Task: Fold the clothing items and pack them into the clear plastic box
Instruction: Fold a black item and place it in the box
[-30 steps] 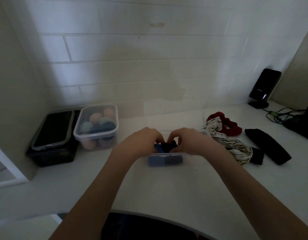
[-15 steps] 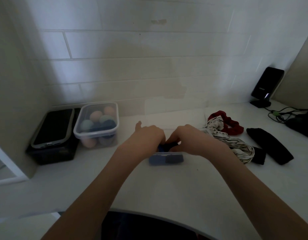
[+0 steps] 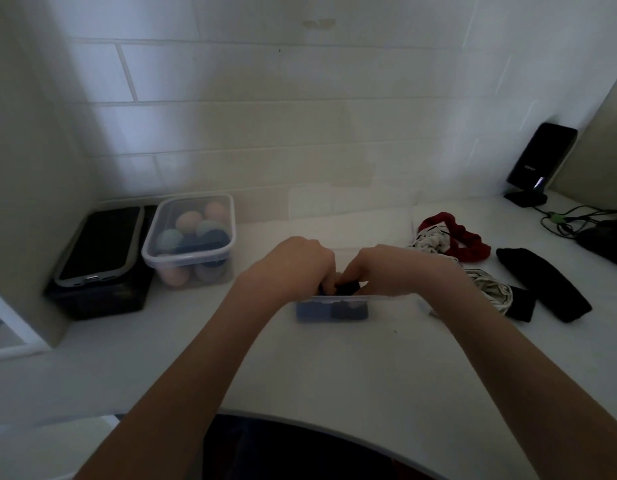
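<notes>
A small clear plastic box (image 3: pixel 331 300) sits mid-counter, with a blue folded item (image 3: pixel 312 311) and a dark folded item (image 3: pixel 350 310) showing through its front wall. My left hand (image 3: pixel 295 263) and my right hand (image 3: pixel 386 268) are curled together over the box's top, fingers pinching a black garment (image 3: pixel 347 289) down into it. To the right lie a red garment (image 3: pixel 456 237), a white striped garment (image 3: pixel 487 287) and a black garment (image 3: pixel 542 284), all loose on the counter.
At the back left stand a lidded clear tub of coloured balls (image 3: pixel 191 237) and a black basket with a phone-like lid (image 3: pixel 99 265). A black device on a stand (image 3: pixel 539 164) and cables (image 3: pixel 570 220) occupy the far right. Tiled wall behind.
Both hands have dropped lower onto the box, pushing the black garment further down. My left index finger, raised half a second ago, has curled back in.
</notes>
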Tool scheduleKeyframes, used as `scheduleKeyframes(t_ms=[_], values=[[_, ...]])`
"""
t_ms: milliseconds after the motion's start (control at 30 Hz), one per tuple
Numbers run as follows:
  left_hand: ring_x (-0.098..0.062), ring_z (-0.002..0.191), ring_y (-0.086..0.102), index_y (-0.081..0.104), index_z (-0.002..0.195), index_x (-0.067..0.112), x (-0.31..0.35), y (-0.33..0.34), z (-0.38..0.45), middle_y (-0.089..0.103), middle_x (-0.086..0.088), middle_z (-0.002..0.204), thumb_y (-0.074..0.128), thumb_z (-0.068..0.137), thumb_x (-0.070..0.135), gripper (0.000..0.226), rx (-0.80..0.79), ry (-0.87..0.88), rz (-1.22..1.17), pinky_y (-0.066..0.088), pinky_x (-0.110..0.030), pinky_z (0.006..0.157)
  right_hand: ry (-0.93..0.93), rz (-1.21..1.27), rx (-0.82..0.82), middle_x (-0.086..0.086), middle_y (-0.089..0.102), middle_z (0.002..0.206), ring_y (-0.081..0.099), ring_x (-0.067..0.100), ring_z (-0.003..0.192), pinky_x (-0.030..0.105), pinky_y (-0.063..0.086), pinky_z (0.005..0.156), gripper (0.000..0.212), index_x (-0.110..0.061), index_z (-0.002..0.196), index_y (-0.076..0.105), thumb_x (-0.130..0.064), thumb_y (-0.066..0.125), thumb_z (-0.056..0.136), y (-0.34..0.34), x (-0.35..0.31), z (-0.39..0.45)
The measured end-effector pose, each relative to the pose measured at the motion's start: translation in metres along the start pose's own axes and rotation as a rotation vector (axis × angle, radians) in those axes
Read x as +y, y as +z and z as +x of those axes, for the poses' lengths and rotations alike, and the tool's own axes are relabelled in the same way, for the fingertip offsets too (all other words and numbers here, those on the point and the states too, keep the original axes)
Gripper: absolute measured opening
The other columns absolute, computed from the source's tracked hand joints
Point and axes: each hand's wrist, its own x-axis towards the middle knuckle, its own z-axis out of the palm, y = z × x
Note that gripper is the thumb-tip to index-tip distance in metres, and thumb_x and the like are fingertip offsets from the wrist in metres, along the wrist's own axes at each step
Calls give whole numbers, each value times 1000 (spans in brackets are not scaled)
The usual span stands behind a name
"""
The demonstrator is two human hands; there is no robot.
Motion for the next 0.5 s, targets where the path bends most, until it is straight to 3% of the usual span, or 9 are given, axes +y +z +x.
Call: scheduleKeyframes(t_ms=[67, 167, 267, 367, 433, 500], values=[[-23, 65, 51, 76, 95, 27, 2, -2, 2, 62, -5, 74, 58, 80, 15, 26, -3, -9, -9, 42, -30, 67, 9, -10, 29, 8, 71, 103, 61, 27, 93, 31, 44, 74, 29, -25, 113, 69, -36, 57, 89, 2, 0, 4], [-22, 66, 52, 75, 95, 27, 4, -3, 3, 64, -3, 77, 59, 81, 14, 25, -9, -25, -9, 40, -28, 65, 7, 53, 34, 4, 70, 112, 62, 26, 100, 36, 49, 88, 29, -30, 116, 67, -32, 57, 88, 3, 2, 2], [-23, 66, 52, 75, 88, 27, 3, -2, 1, 55, 0, 69, 60, 80, 16, 20, 1, -43, -19, 37, -27, 63, -16, 143, -13, -7, 61, 130, 55, 19, 116, 35, 43, 101, 40, -35, 129, 56, -26, 56, 90, 1, 3, -6], [-20, 70, 53, 74, 95, 28, 0, 0, 0, 66, 0, 80, 60, 83, 19, 20, 37, -42, -63, 36, -26, 65, -27, 134, -17, -8, 57, 135, 52, 16, 121, 34, 42, 104, 43, -36, 132, 52, -23, 55, 91, 0, 4, -6], [-19, 74, 58, 74, 100, 27, -6, 1, -3, 72, -1, 92, 63, 82, 19, 22, 58, -42, -157, 41, -25, 69, -42, 172, 19, -8, 60, 132, 54, 13, 118, 25, 44, 99, 43, -33, 131, 54, -23, 58, 89, 2, 6, -5], [-18, 81, 64, 74, 101, 22, -11, 1, -8, 74, -3, 96, 67, 78, 10, 26, 108, -41, -282, 49, -27, 76, -61, 269, 83, -8, 63, 128, 58, 6, 111, 6, 42, 85, 44, -27, 130, 57, -20, 63, 87, 3, 11, -7]])
